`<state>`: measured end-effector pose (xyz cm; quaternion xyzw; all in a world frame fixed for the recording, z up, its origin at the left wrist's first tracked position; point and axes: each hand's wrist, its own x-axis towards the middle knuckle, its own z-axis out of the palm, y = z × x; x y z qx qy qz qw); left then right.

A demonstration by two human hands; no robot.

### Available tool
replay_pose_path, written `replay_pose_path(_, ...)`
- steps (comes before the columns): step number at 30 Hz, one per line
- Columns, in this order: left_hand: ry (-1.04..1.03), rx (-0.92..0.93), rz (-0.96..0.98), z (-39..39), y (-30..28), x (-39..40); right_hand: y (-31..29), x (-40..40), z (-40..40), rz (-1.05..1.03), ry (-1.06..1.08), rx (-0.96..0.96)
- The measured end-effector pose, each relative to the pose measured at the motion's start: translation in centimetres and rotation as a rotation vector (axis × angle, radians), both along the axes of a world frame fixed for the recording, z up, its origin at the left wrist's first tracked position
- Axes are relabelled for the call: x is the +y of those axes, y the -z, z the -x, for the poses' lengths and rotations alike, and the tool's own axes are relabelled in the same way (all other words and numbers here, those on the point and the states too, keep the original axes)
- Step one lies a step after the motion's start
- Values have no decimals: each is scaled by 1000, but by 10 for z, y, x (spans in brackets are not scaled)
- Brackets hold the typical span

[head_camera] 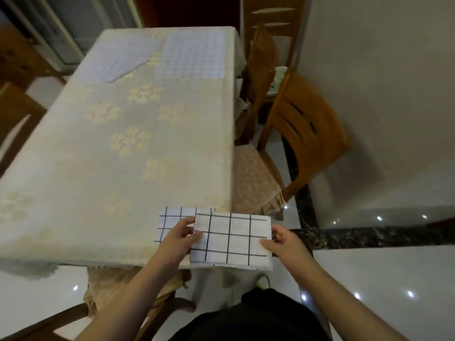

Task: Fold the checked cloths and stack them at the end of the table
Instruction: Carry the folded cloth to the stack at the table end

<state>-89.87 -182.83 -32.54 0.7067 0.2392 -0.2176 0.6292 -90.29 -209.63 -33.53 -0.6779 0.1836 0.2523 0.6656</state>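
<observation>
Both hands are gripping a folded white cloth with dark grid lines (231, 239) by its short edges, left hand (181, 236) and right hand (283, 242) fingers curling round it, above another folded checked cloth (172, 219) at the desk's (98, 168) near corner. Two pale blue checked cloths (192, 56) are lying at the far end, apparently unfolded; blur is hiding detail.

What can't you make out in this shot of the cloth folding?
- Head view: the lower cloth is mostly covered by the held cloth and left hand.
- Right hand fingers lie behind the held cloth.
- The far cloths are blurred; fold count unclear.
</observation>
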Motion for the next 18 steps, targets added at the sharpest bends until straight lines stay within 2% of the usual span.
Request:
replay_pose_path(5, -160, 69, -100, -6, 17, 22, 24, 28, -39, -51, -159, 112)
replay_pose_path(12, -291, 81, -175, -13, 41, 64, 44, 79, -66, 5, -252, 132)
replay_pose_path(18, -195, 69, -340, -36, 66, 96, 64, 116, -81, 138, -196, 152)
